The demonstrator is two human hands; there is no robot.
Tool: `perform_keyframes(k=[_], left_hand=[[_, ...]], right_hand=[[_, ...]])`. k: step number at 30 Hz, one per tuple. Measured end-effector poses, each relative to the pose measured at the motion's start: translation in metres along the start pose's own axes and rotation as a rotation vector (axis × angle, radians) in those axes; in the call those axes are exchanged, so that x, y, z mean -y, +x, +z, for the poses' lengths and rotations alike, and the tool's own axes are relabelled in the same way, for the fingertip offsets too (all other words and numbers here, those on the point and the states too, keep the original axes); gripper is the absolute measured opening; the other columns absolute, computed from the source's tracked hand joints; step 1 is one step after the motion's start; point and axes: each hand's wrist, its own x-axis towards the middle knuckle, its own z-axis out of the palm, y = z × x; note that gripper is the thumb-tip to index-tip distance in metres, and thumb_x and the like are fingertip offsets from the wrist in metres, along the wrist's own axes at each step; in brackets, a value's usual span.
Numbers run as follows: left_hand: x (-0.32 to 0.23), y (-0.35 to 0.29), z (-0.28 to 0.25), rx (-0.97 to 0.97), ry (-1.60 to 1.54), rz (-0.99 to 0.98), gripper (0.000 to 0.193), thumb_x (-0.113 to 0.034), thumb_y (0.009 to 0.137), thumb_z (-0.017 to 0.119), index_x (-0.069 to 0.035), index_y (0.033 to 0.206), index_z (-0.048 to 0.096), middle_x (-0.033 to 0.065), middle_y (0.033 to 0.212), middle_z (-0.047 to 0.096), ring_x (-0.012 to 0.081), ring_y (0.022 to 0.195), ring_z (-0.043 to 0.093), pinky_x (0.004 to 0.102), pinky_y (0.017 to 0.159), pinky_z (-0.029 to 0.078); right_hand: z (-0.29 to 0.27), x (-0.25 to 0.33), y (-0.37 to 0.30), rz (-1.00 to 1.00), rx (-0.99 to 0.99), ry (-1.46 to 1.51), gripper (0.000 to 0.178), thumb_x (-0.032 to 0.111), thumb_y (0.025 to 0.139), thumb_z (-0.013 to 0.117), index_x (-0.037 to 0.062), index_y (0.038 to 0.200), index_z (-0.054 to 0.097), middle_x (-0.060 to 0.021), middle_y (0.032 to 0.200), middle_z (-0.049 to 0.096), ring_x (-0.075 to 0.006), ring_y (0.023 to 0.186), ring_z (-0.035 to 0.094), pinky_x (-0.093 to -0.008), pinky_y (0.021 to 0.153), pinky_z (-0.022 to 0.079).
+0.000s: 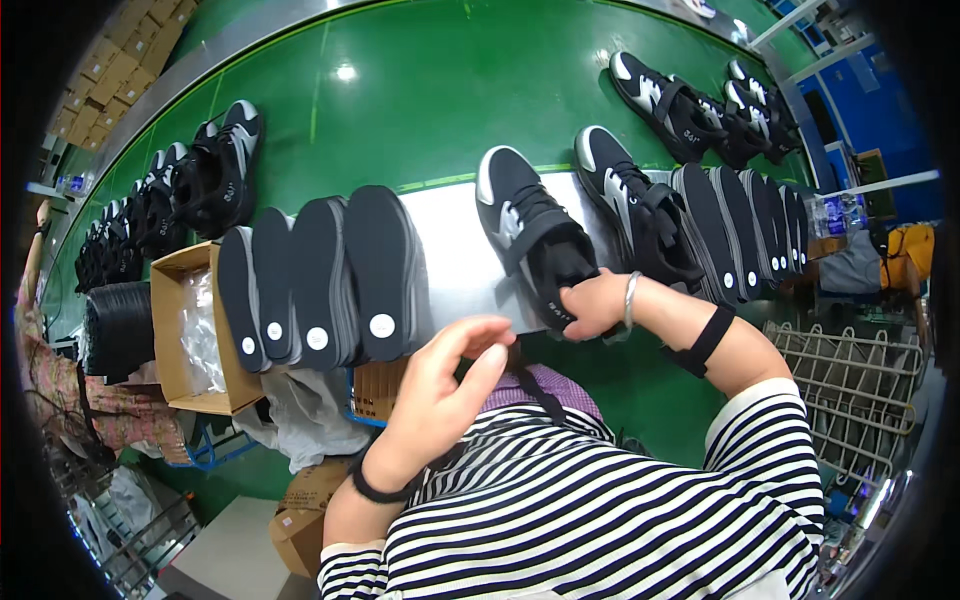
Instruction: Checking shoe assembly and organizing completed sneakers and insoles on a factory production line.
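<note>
A black sneaker with a white-and-silver toe [512, 185] lies on the metal work surface [450, 240], toe pointing away from me. My right hand [597, 304] grips its heel, with the fingertips at the collar partly hidden. Just right of it stands a second, matching sneaker [640, 205], untouched. My left hand [450, 385] hovers in front of my body, fingers bent and thumb apart, holding nothing. Nearest to that hand are stacks of black insoles [380, 260] with round white stickers at their heels.
More insole stacks [712, 230] stand at the right. Rows of sneakers [225, 170] line the green surface [400, 90] on the left, with others [665, 105] at the far right. An open cardboard box [165, 330] holds clear plastic. A wire rack [850, 390] is at my right.
</note>
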Motion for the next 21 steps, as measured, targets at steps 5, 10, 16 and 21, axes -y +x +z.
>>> perform_keyframes(k=[5, 10, 16, 21], left_hand=[[0.073, 0.055, 0.053, -0.177, 0.047, -0.195, 0.034, -0.012, 0.081, 0.054, 0.002, 0.111, 0.045, 0.0083, 0.100, 0.051, 0.0117, 0.090, 0.049, 0.0235, 0.078, 0.040], [0.108, 0.093, 0.073, -0.292, 0.560, 0.055, 0.067, -0.018, 0.069, 0.065, 0.000, 0.122, 0.030, 0.0154, 0.117, 0.035, 0.0245, 0.106, 0.038, 0.0349, 0.085, 0.037], [0.087, 0.124, 0.081, -0.380, 1.035, 0.226, 0.072, -0.017, 0.057, 0.072, -0.007, 0.118, 0.034, 0.0178, 0.112, 0.037, 0.0365, 0.104, 0.035, 0.0430, 0.089, 0.029], [0.074, 0.155, 0.065, -0.377, 0.709, 0.325, 0.024, -0.023, 0.074, 0.060, 0.000, 0.077, 0.057, 0.0157, 0.070, 0.058, 0.0325, 0.064, 0.055, 0.0372, 0.059, 0.043]], right_hand=[[0.006, 0.000, -0.001, -0.051, -0.076, 0.018, 0.051, 0.034, 0.075, 0.049, -0.0081, 0.102, 0.044, -0.0188, 0.087, 0.060, -0.0304, 0.085, 0.058, -0.0496, 0.083, 0.033], [0.019, -0.031, -0.026, -0.273, -0.512, 0.201, 0.039, 0.029, 0.075, 0.051, -0.0003, 0.100, 0.052, -0.0160, 0.082, 0.060, -0.0311, 0.079, 0.058, -0.0418, 0.076, 0.039], [0.020, -0.109, -0.105, -0.064, -1.308, 0.485, 0.012, 0.011, 0.074, 0.057, 0.0029, 0.083, 0.057, -0.0089, 0.074, 0.056, -0.0244, 0.073, 0.053, -0.0322, 0.066, 0.041], [0.073, -0.151, -0.076, -0.015, -1.005, 0.672, 0.033, 0.024, 0.071, 0.065, 0.0038, 0.095, 0.054, -0.0240, 0.118, 0.035, -0.0371, 0.108, 0.039, -0.0334, 0.091, 0.032]])
